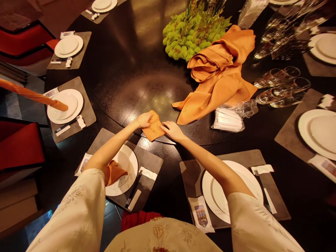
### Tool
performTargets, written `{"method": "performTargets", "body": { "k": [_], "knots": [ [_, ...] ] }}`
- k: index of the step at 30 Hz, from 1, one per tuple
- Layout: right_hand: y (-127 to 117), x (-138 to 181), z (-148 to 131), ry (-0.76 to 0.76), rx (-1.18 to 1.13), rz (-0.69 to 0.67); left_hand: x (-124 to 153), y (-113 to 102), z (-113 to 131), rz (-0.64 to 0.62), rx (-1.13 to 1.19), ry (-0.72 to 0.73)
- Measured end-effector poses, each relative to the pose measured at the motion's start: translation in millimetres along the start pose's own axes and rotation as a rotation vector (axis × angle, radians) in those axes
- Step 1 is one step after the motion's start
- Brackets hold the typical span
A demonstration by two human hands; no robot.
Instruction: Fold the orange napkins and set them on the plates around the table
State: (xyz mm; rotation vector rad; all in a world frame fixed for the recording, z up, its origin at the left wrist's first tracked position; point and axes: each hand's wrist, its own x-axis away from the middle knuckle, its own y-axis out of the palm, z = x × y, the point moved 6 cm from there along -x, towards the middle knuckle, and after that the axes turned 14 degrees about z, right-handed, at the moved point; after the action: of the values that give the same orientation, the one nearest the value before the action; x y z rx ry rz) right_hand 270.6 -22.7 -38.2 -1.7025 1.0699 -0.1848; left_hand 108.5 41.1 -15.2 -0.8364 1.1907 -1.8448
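In the head view, a small orange cloth napkin (153, 130), folded into a compact piece with stacked pleats, lies between my hands near the turntable's front edge. My left hand (144, 120) is closed on its upper left side, the fingers curled over the folds. At the right edge, my right hand (172, 131) grips the cloth with the fingertips; the thumb's hold is partly hidden. Below my left forearm, a folded orange napkin (115, 173) rests on a white plate (131, 164). A heap of loose orange napkins (217, 80) lies to the right, beyond my right hand.
Green floral centrepiece (181, 38) behind the napkin heap. Glasses (283, 87) and a plastic-wrapped white packet (228, 119) stand to the right. Place settings ring the dark table (168, 196), including a front-right plate (246, 171). A rolled orange napkin (34, 95) rises from the left plate.
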Motion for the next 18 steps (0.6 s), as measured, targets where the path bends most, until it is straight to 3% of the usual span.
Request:
{"method": "performTargets", "body": {
  "k": [5,8,10,13,15,18],
  "knots": [
    [14,-25,-26,-0.119,-0.157,-0.010,-5,0,-7,0.007,0.073,-0.065],
    [11,-35,-35,-0.076,-0.189,-0.017,-6,-1,-9,0.020,0.118,-0.083],
    [5,-42,-31,0.038,-0.183,0.019,-8,-3,-11,0.029,0.162,-0.096],
    [-7,-53,-11,0.372,-0.252,0.109,-11,-8,-17,0.013,0.300,-0.165],
    [-11,-60,2,0.568,-0.325,0.092,-13,-11,-22,-0.027,0.410,-0.224],
    [-15,-70,11,0.655,-0.335,0.015,-16,-14,-23,-0.128,0.508,-0.233]
  ]
}}
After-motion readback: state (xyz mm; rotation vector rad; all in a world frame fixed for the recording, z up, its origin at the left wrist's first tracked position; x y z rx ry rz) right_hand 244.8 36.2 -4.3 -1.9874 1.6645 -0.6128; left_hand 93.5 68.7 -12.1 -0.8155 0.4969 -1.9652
